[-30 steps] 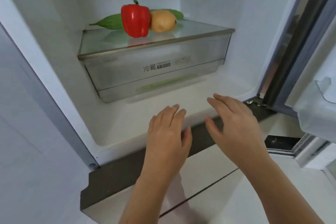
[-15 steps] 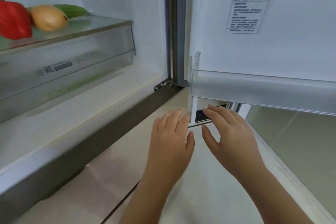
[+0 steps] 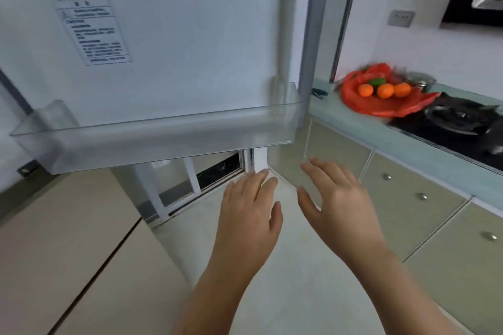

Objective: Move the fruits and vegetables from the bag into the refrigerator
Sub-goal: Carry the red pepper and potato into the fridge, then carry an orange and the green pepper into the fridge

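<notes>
Hands (image 3: 249,207) empty; bag (image 3: 381,102) lies open upward on counter (image 3: 353,122).

A white printed label (image 3: 94,32) is stuck on the inner face of the open refrigerator door (image 3: 190,22), above the clear door bin (image 3: 163,136); it carries a short heading and several blocks of small dark lines, perhaps Chinese characters, but all are too blurred to read; no other writing, brand or number is legible.
</notes>
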{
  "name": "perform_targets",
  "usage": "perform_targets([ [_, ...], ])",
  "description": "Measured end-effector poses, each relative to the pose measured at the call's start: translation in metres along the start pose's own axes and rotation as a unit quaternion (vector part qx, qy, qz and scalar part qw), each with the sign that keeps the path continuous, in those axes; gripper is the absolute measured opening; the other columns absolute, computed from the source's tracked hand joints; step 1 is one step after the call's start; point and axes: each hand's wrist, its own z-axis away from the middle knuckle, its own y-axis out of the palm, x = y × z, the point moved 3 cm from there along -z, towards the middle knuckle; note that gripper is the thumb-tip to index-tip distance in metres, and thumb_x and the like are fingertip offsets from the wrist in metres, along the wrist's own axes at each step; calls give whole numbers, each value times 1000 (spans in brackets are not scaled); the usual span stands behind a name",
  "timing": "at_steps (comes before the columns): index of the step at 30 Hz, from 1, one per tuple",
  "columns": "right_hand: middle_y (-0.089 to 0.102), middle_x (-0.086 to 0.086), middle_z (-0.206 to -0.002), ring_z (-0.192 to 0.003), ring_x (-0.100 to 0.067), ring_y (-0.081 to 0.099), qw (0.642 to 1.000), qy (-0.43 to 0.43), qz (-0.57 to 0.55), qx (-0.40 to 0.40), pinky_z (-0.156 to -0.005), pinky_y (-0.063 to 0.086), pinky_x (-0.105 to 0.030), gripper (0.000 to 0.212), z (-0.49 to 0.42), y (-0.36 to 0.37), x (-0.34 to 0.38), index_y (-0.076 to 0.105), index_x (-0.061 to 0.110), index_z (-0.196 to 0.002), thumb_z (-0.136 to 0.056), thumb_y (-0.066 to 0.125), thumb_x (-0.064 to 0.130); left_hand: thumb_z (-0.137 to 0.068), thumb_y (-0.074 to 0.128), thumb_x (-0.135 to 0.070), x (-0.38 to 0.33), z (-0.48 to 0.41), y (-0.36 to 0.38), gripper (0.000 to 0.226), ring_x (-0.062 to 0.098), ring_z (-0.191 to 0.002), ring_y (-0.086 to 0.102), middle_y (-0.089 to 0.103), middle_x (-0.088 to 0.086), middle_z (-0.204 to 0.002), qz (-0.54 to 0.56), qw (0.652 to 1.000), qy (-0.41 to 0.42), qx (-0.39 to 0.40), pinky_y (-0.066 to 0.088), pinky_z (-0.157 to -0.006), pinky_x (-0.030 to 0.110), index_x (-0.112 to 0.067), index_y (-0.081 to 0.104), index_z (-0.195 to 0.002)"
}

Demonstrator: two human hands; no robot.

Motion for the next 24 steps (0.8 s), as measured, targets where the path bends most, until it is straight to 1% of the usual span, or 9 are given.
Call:
perform_targets([
  [2, 67, -12, -107, -97, -33, 62, 999, 39, 20, -4, -81, 51, -46, 35, 8, -23, -53, 65, 7, -106, -77, 56, 24, -82, 40, -27, -44, -19, 29, 39, 26, -108, 59, 64, 7, -113, 18, 999, 27, 0, 46, -92, 45, -10, 63, -109],
  [4, 67, -12, -107, -97, -33, 62, 999, 39, 31, -11, -82, 50, -45, 35, 13, -26, -69, 65, 7, -106, -76, 58, 23, -82, 41, -27, -53, -23, 39, 37, 25, -108, 57, 64, 7, -113, 34, 999, 28, 8, 45, -93, 45, -10, 62, -108],
  [6, 66, -11, -109, -99, -33, 62, 996, 78, 41, -3, -85, 49, -47, 35, 24, -39, -103, 65, 8, -106, -76, 57, 24, -82, 42, -26, -81, -33, 62, 36, 24, -108, 56, 64, 6, -112, 53, 997, 49, 7, 47, -92, 45, -10, 61, -107],
  [10, 66, -12, -109, -99, -33, 62, 989, 129, 76, -3, -83, 49, -46, 35, 38, -60, -166, 65, 8, -106, -76, 57, 24, -83, 42, -25, -131, -51, 104, 34, 25, -107, 57, 63, 7, -110, 82, 991, 96, 52, 48, -89, 46, -9, 61, -106],
  [14, 66, -14, -109, -99, -34, 62, 978, 174, 108, -33, -83, 48, -47, 33, 41, -80, -218, 64, 5, -106, -75, 69, 14, -82, 42, -24, -169, -72, 143, 35, 28, -105, 59, 63, 9, -109, 107, 981, 142, 78, 48, -86, 48, -6, 62, -104],
  [16, 67, -13, -108, -97, -34, 63, 972, 191, 127, -46, -81, 48, -45, 32, 42, -86, -242, 65, 6, -106, -76, 65, 18, -82, 42, -25, -185, -87, 165, 36, 29, -105, 59, 63, 10, -109, 122, 976, 158, 83, 49, -85, 48, -5, 62, -104],
  [18, 67, -12, -108, -97, -33, 63, 966, 211, 142, -40, -80, 49, -44, 35, 41, -87, -266, 65, 8, -106, -75, 58, 23, -81, 42, -24, -202, -104, 187, 36, 30, -104, 59, 63, 10, -108, 137, 972, 174, 84, 49, -85, 48, -5, 62, -104],
  [22, 67, -12, -109, -99, -33, 62, 954, 242, 175, -41, -81, 49, -44, 36, 26, -83, -323, 65, 7, -106, -75, 57, 24, -80, 43, -24, -233, -148, 237, 35, 27, -103, 56, 63, 9, -108, 175, 961, 202, 74, 50, -84, 47, -5, 62, -103],
  [24, 66, -13, -110, -100, -34, 62, 949, 251, 185, -43, -83, 49, -46, 35, 7, -81, -354, 65, 6, -107, -76, 59, 21, -81, 42, -24, -243, -175, 260, 35, 25, -104, 54, 63, 9, -108, 195, 956, 208, 71, 50, -84, 47, -6, 63, -102],
])
